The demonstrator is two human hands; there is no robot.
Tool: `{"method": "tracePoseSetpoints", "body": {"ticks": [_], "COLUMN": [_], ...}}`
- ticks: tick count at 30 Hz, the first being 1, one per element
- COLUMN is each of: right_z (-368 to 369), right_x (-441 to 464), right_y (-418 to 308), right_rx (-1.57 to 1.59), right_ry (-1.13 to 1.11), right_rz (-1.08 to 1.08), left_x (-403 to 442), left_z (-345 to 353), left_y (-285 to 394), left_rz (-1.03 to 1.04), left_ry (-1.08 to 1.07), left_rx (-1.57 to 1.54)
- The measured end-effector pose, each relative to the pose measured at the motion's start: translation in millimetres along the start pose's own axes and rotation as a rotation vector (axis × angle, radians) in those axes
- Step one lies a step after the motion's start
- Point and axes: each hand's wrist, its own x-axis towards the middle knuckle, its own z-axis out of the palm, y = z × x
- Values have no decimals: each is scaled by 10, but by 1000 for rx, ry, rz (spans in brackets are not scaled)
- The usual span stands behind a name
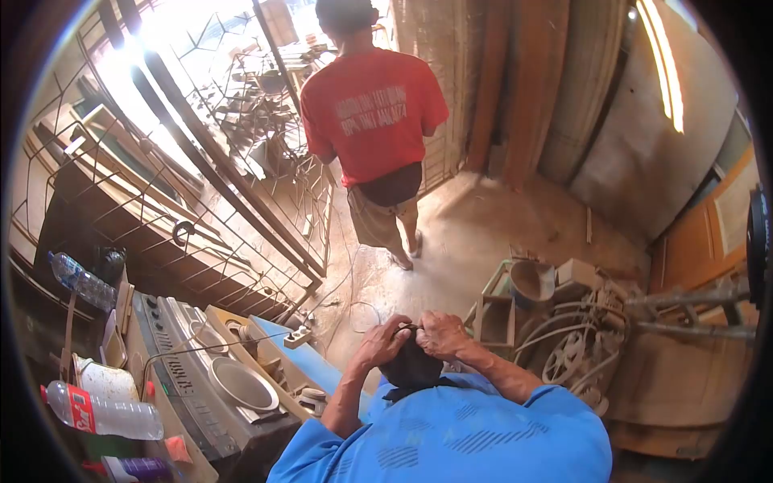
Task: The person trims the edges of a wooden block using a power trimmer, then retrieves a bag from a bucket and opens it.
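Note:
My left hand [385, 341] and my right hand [443, 335] are close together in front of my blue shirt [451, 435]. Both have bent fingers, pinched at a thin dark thing [408, 326] between them, too small to make out. Just below them is a dark shape [409, 364], perhaps clothing. To the left of my left hand, a white power strip [298, 336] with a cable rests on a blue board [278, 348].
A person in a red shirt [374, 113] stands ahead, back turned. At left are a metal lattice gate [241, 217], a dusty appliance with knobs [173, 354] and a clear bottle [113, 412]. At right sit a bucket [531, 283], a wheeled machine [564, 358] and leaning panels [660, 129].

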Motion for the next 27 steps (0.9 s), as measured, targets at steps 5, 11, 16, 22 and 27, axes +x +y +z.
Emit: {"method": "tracePoseSetpoints", "body": {"ticks": [5,11,16,22,27], "right_z": [-127,-254,-406,-457,-716], "right_x": [932,2075,2881,3593,4233], "right_y": [10,144,236,329,571], "right_rx": [100,90,115,217,202], "right_ry": [-44,-19,66,168,76], "right_rz": [-45,-109,-69,4,65], "left_x": [390,1225,2047,2761,3337], "left_z": [-265,-687,-1322,-1772,-1984], "left_y": [-400,-1000,-1198,-1435,-1557], "left_rz": [26,39,176,138,85], "left_ry": [156,176,253,176,183], "left_rx": [-170,-476,-146,-24,-28]}}
